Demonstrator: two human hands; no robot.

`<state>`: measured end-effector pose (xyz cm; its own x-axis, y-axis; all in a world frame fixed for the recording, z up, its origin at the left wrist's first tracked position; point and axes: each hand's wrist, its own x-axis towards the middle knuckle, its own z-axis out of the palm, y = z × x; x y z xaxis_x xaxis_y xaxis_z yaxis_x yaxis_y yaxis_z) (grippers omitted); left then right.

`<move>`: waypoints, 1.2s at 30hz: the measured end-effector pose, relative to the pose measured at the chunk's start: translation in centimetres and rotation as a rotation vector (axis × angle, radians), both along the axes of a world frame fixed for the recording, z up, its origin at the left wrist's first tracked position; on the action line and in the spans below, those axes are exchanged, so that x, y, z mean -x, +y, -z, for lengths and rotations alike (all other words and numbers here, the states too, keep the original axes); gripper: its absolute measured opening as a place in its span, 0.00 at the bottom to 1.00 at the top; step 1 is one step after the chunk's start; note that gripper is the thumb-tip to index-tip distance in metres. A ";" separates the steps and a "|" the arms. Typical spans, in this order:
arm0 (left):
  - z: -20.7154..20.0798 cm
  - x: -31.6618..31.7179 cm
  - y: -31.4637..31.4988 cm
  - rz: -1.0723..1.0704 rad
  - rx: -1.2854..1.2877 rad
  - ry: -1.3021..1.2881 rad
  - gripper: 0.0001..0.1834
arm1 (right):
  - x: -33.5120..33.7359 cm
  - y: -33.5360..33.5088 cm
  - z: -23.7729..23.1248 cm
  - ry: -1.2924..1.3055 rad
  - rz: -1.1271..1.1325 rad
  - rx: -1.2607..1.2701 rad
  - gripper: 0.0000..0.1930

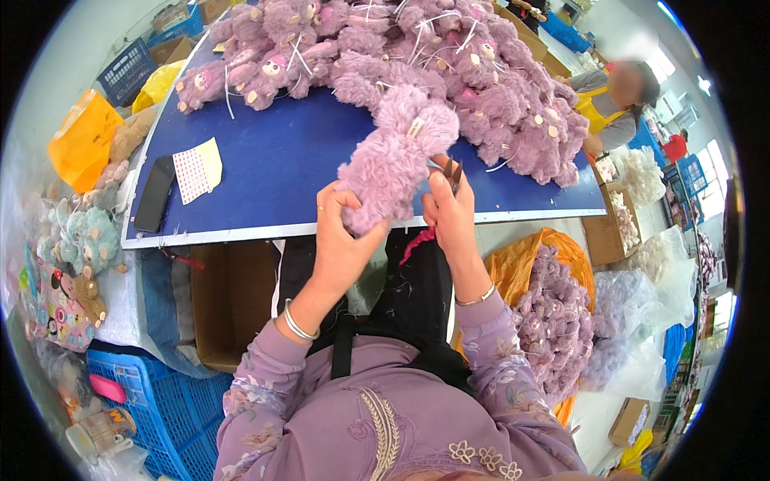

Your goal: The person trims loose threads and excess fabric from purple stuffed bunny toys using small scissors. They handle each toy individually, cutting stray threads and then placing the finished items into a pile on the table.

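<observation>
Over the near edge of the blue table point(273, 164), my left hand point(341, 228) grips a fluffy purple plush toy point(381, 172) from below, fingers sunk into its fur. A small pale label sticks out near its upper end. My right hand point(451, 216) is closed around a pair of small thread snips point(455, 172), their dark blades pointing up beside the toy. From beneath that hand dangles a twisted bright pink cord point(419, 242). Beyond the toy lies a large heap of similar purple plush toys point(497, 88), many with white ties, touching or nearly touching it.
A black phone point(155, 194) and a sticker sheet point(192, 175) lie at the table's left. An orange bag of purple plush point(553, 321) stands right of my legs, a blue crate point(160, 409) at lower left. Another person point(613, 100) sits at the far right.
</observation>
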<state>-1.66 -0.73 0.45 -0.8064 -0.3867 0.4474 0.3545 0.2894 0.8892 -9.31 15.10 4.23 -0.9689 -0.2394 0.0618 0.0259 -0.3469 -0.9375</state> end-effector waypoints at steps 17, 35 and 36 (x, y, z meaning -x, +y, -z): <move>-4.4 0.4 -1.9 0.346 -0.152 -0.197 0.40 | -0.3 -1.8 -5.7 0.364 -0.015 -0.429 0.08; -5.0 0.7 -1.2 0.592 -0.718 -0.376 0.26 | -1.9 -1.8 -4.5 0.812 0.103 -0.907 0.12; -5.0 0.6 -1.1 0.586 -0.721 -0.381 0.26 | -1.8 -1.7 -4.3 0.764 0.075 -0.878 0.12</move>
<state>-2.27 -1.84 5.46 -0.9970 0.0402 -0.0655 -0.0768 -0.4922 0.8671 -7.53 13.37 8.56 -0.7647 -0.4334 0.4768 -0.6422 0.4522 -0.6190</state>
